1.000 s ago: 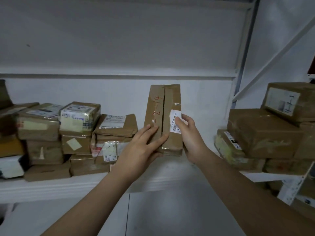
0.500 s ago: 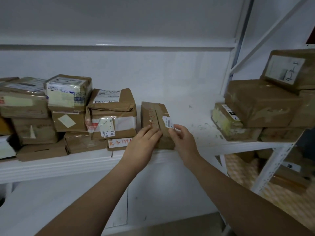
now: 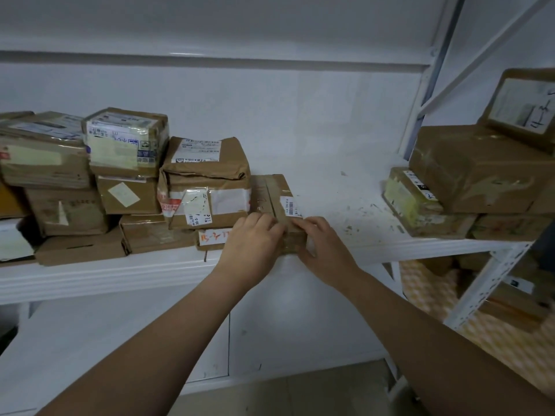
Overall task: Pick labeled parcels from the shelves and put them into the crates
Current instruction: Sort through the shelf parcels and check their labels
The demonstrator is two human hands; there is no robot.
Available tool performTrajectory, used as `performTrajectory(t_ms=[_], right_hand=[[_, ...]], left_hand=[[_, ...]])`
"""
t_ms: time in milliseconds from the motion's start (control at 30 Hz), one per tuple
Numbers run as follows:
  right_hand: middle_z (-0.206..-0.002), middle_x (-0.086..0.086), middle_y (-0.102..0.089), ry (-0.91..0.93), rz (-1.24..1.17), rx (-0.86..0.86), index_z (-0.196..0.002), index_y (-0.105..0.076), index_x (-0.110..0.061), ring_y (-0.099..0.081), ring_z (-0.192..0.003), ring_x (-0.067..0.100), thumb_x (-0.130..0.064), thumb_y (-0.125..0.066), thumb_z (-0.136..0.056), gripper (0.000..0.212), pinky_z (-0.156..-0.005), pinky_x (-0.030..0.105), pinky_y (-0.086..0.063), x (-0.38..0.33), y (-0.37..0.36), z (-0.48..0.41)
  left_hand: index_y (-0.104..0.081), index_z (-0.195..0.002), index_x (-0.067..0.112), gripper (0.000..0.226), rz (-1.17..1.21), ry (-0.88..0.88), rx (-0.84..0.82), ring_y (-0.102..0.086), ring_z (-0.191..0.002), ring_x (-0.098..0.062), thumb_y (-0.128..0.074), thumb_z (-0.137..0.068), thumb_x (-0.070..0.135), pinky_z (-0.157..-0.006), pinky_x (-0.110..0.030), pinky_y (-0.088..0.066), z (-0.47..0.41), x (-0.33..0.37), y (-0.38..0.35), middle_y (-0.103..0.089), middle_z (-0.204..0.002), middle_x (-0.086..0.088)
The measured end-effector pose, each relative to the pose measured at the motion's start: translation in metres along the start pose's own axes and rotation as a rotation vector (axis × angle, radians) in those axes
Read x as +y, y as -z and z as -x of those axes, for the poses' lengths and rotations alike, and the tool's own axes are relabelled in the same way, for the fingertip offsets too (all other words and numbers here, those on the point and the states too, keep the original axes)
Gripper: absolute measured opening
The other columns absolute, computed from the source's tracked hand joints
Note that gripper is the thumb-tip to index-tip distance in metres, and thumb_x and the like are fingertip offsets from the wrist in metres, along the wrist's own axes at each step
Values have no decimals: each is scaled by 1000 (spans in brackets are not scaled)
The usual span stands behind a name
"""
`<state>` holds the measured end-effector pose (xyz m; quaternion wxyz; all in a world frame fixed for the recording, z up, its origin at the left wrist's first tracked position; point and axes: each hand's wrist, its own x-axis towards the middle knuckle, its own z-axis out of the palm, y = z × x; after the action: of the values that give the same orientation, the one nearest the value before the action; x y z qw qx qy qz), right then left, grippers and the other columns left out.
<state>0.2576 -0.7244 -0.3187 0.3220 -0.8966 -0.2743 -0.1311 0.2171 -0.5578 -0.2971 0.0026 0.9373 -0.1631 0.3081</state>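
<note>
Two hands grip near end of taped parcel (image 3: 274, 199): left hand (image 3: 253, 240) on top, right hand (image 3: 322, 247) at rt corner. Parcel lies flat at shelf (image 3: 345, 202) front, just beside parcel stack (image 3: 207, 187). Prob. stiff, light; tape slick, so clamp opp. edges.

White shelf (image 3: 339, 202) carries a left parcel pile (image 3: 90, 190), a right parcel pile (image 3: 468, 181), a flat parcel (image 3: 274, 196) between.

The one camera rides on the person's head, wide-angled, facing the white shelf (image 3: 345, 205) head-on and tipped slightly down. It is close: left hand (image 3: 252, 238) and right hand (image 3: 319, 241) hold a brown parcel (image 3: 270, 193) at mid-frame, forearms entering from below.
</note>
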Motion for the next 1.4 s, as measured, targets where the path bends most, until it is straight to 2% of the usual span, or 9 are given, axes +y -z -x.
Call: performTrajectory(t_ms=[133,267,533,700,933,1033,1233,1300,1400], right_hand=[[-137,3,-44,-17,98,75,-138,-46,-17,-41,-125,17,-11,-55,-91,49,-97,22,-34,8,28,11],[-129,4,-52,-24,171,268,-128,-56,-14,-47,-119,18,-9,-57,-89,39,-94,20,-33,25,72,23],[-121,8,-57,-78,289,530,-118,-61,-9,-52,-111,24,-6,-55,-86,33,-93,33,-42,64,191,54],[-134,5,-46,-239,458,626,-130,-53,-18,-39,-126,22,-23,-58,-89,41,-107,42,-35,98,270,70],[-158,14,0,-464,607,585,-150,-14,-38,-5,-144,37,-59,-55,-86,78,-116,54,-16,133,373,35],[-159,12,8,-479,620,490,-149,-12,-42,-2,-144,40,-66,-51,-84,80,-115,55,-18,142,394,12],[-153,16,-17,-509,590,434,-134,-38,-31,-14,-138,47,-72,-51,-78,71,-107,58,-31,164,391,-18],[-147,17,-26,-537,540,481,-130,-38,-30,-17,-137,46,-71,-52,-77,69,-107,60,-27,166,394,-23],[-149,18,-23,-578,459,462,-127,-37,-30,-9,-140,48,-69,-57,-74,69,-110,66,-13,168,400,-28]], left_hand=[[-71,-95,16,15,84,-71,60,-61,-77,-28,-69,-80,16,-65,-36,-47,-18,15,11,-67,-88,-6],[-69,-103,10,24,117,-106,98,-63,-83,-33,-69,-80,17,-70,-41,-50,-46,38,13,-68,-97,-10],[-69,-105,13,32,274,-203,173,-63,-84,-31,-49,-85,28,-72,-39,-51,-128,131,20,-67,-98,-7],[-61,-121,12,34,414,-264,172,-56,-102,-29,-57,-89,22,-87,-40,-45,-185,205,26,-61,-116,-8],[-30,-146,23,56,623,-163,63,-43,-125,-22,-52,-95,28,-102,-35,-38,-286,281,30,-42,-140,-3],[-25,-148,24,57,630,-147,45,-44,-126,-25,-49,-96,23,-102,-37,-40,-316,295,27,-40,-142,-7],[-29,-147,29,52,589,-150,52,-46,-119,-21,-42,-98,17,-94,-28,-39,-330,291,21,-43,-136,-5],[-28,-148,29,53,572,-168,18,-45,-121,-20,-40,-98,13,-96,-27,-38,-329,288,19,-42,-138,-5],[-20,-150,29,56,607,-146,-43,-47,-120,-21,-39,-100,14,-97,-27,-38,-330,289,18,-41,-142,-6]])
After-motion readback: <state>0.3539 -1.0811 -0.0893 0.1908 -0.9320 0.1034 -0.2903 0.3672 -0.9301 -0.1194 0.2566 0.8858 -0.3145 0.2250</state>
